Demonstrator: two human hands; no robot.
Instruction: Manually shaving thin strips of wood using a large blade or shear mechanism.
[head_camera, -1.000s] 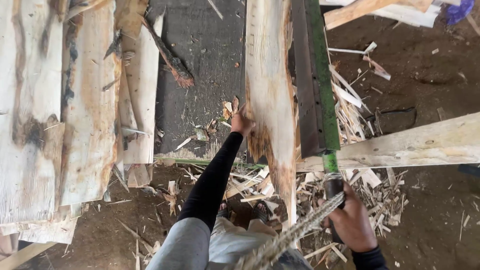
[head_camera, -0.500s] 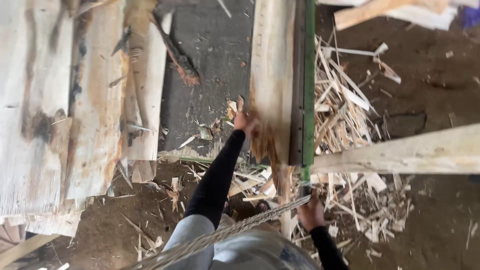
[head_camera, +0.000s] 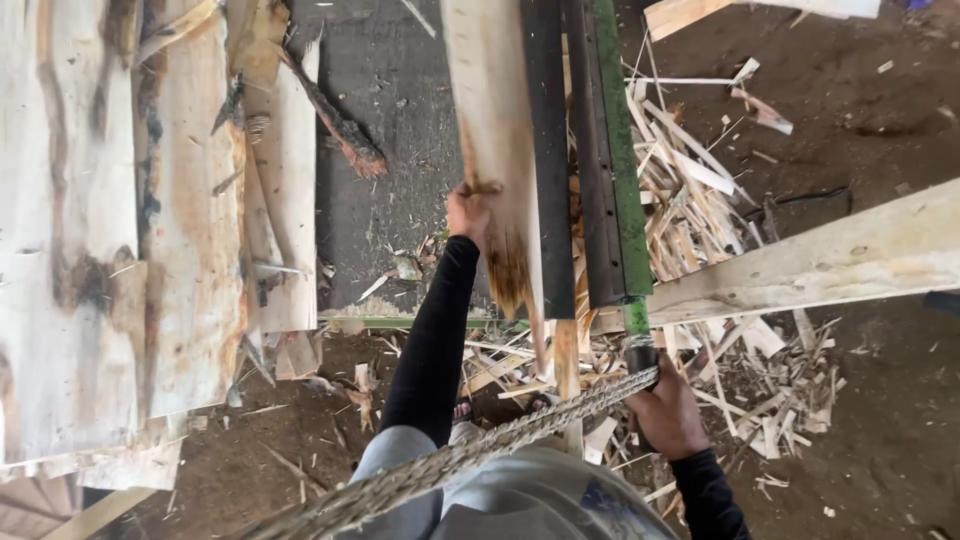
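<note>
Compared with a second ago, your right hand (head_camera: 668, 412) has shifted: a half-second back it sat further left and lower in view, and now it is wrapped around the dark lower end of the green bar (head_camera: 618, 150), fingers clamped on the handle just below where the green paint ends. Your left hand (head_camera: 468, 212) has kept its place on the plank (head_camera: 500, 150), fingers closed on its left edge near the frayed, splintered lower end; the plank reads as further up the view than before, though the camera has also tilted, so you cannot tell how much of that is real travel. Judgement: plank and bar are now both under grip, so the feed is in hand. The plank stands just beside the dark metal rail (head_camera: 548, 150), touching or nearly so. Edges: to the left of the plank, the grey table (head_camera: 385, 120) is open as far as the stacked boards (head_camera: 130, 220). To the right, the offcut heap (head_camera: 690, 190) crowds the bar, and the pale beam (head_camera: 820, 265) crosses behind it. A braided rope (head_camera: 520, 435) runs across your lap just under the right wrist. Scraps lie on the dirt floor (head_camera: 880, 400) about your feet.
</note>
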